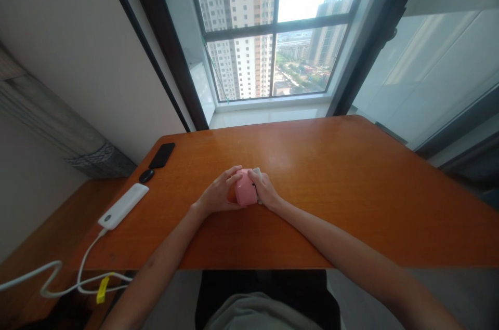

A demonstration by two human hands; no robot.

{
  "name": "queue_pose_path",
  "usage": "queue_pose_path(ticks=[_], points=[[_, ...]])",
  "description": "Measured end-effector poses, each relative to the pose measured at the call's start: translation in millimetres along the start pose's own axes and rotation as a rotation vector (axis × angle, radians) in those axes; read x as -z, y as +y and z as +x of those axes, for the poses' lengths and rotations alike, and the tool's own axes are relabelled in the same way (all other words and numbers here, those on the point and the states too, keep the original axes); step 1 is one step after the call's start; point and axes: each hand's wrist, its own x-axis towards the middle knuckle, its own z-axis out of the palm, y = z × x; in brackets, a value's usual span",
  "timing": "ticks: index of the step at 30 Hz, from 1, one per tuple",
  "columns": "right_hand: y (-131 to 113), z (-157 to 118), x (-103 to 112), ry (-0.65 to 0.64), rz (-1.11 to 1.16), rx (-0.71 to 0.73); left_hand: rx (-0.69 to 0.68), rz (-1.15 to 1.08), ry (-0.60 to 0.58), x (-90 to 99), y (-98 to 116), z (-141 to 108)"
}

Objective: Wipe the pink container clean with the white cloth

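Note:
A small pink object (246,188) with rounded edges is between my two hands, near the front middle of the wooden table. My left hand (219,194) grips its left side, with the fingers over the top and the thumb low at the front. On the right side, my right hand (266,189) is closed around a whitish piece (257,171) that lies against the pink object. Most of that piece is hidden by the fingers. A small dark spot shows on the pink object's right edge.
On the left of the table (319,163) lie a black phone (162,155), a round black item (146,176) and a white power bank (123,206). A white cable (83,262) with a yellow tag (103,289) hangs over the front left edge. A window stands behind.

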Motion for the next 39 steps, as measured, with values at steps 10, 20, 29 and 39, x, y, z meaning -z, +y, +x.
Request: queue_pose_path(ticks=[10,20,29,39], points=[[-2,0,1,0.033,-0.039,0.049,0.087,-0.222,0.088,-3.7,15,9],[8,-2,1,0.023,-0.017,0.056,0.348,-0.48,-0.028,-6.1,19,11],[-1,-1,-1,0.024,0.011,0.043,0.087,-0.183,-0.022,3.1,5,6],[3,1,-1,0.041,0.014,0.013,-0.024,0.089,0.029,1.2,1,1]])
